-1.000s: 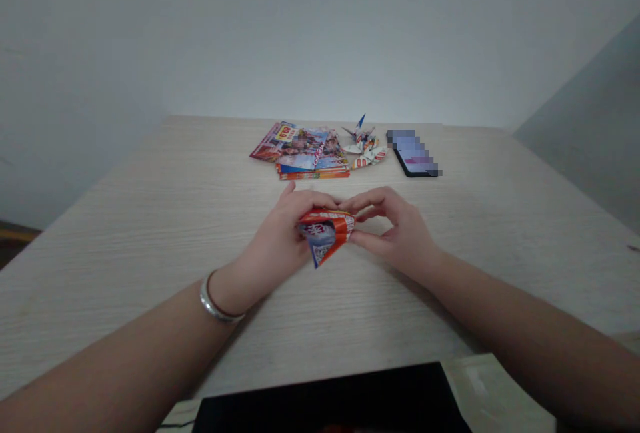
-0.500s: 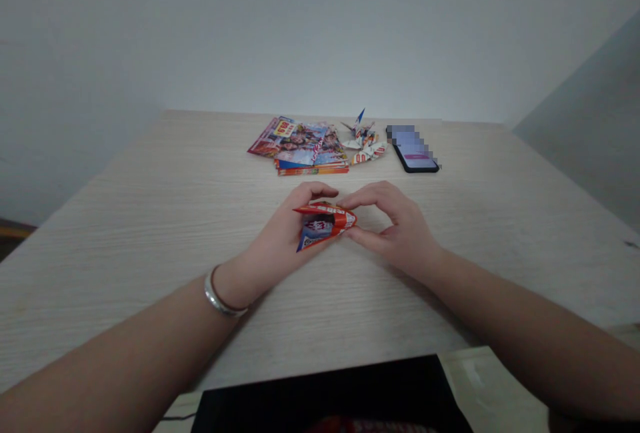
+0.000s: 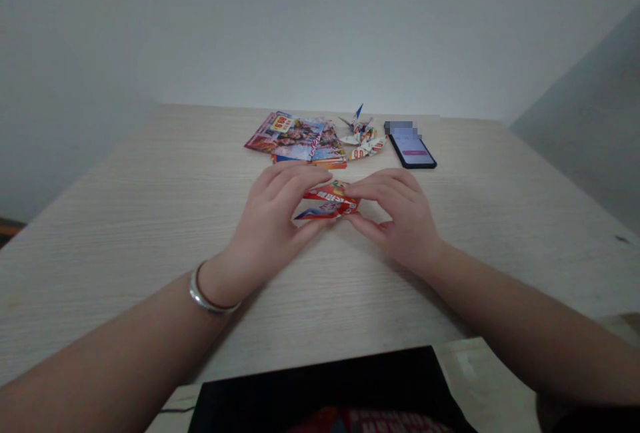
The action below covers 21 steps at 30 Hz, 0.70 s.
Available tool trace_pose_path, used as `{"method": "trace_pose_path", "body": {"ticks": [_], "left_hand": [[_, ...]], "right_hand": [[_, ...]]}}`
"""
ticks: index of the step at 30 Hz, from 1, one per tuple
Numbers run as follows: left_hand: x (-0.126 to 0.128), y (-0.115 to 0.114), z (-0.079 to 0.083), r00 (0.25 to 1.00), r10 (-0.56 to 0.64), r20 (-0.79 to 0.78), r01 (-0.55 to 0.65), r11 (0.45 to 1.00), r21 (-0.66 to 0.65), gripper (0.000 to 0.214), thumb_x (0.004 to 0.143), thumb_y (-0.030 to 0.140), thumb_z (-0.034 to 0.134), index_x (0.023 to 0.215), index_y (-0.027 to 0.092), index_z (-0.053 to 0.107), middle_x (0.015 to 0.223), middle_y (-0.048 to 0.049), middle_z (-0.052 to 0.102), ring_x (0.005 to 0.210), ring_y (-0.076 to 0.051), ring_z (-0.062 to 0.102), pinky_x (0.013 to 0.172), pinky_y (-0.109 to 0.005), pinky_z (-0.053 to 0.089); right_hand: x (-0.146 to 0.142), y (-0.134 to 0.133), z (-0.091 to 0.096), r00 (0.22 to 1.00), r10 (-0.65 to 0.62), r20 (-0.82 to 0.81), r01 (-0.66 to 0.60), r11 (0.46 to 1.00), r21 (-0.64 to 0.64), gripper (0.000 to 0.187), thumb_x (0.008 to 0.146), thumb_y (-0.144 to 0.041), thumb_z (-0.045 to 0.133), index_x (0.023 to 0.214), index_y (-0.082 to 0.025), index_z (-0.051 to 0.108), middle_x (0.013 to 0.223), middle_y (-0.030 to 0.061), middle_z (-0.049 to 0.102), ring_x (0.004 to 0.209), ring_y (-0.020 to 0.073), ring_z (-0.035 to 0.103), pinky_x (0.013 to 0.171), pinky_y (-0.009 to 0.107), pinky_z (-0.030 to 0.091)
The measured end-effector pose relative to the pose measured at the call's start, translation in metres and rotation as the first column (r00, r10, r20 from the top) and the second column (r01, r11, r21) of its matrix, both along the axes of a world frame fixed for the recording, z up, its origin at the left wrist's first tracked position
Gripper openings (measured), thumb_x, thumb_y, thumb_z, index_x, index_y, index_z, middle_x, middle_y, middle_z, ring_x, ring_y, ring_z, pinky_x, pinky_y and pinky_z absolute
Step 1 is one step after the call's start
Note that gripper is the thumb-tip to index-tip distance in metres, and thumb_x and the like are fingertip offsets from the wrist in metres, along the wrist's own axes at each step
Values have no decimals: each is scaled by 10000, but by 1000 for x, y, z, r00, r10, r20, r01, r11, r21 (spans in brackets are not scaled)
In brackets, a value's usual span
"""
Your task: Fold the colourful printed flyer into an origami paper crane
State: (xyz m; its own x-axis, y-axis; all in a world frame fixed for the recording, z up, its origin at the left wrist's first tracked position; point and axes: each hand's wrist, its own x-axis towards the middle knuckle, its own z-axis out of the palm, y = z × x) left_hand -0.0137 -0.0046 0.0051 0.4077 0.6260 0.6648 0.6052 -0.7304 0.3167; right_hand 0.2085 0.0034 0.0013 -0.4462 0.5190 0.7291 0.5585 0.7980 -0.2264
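A folded piece of printed paper (image 3: 333, 201), red with some blue and white, is held just above the table between both hands. My left hand (image 3: 275, 210), a silver bracelet at its wrist, curls round the paper's left side, thumb below and fingers above. On the right, my right hand (image 3: 400, 210) pinches the paper's right end between thumb and fingers. The fingers hide part of the folds.
Beyond the hands lies a stack of printed leaflets (image 3: 295, 136). Beside it are folded paper shapes (image 3: 364, 140), one with a pointed blue tip. A phone (image 3: 413, 146) with a lit screen lies to their right. A black flat object (image 3: 320, 380) is at the near edge of the pale wooden table (image 3: 150, 220).
My left fingers have moved up and over the paper, with the thumb now underneath. The paper has tilted and shifted slightly away from me. My right hand keeps its pinch.
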Motion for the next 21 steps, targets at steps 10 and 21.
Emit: {"method": "trace_pose_path", "body": {"ticks": [10,21], "left_hand": [[1,2,-7,1000,-20,-1,19,996,-86,236,918,341,666,1123,226,675,1121,-59,751,1049,-232,676,968,-407,489],[1,-3,-6,996,-6,87,18,990,-141,177,903,338,677,1051,244,657,1032,-22,744,989,-228,682,1076,-468,433]], "right_hand": [[-4,1,-2,998,40,-57,-42,998,-36,194,887,-342,712,1063,-261,702,1009,26,774,956,225,680,913,426,491],[-6,2,-7,997,42,-61,-46,996,-71,255,860,-268,697,1113,-256,673,1053,36,767,975,229,679,909,424,494]]}}
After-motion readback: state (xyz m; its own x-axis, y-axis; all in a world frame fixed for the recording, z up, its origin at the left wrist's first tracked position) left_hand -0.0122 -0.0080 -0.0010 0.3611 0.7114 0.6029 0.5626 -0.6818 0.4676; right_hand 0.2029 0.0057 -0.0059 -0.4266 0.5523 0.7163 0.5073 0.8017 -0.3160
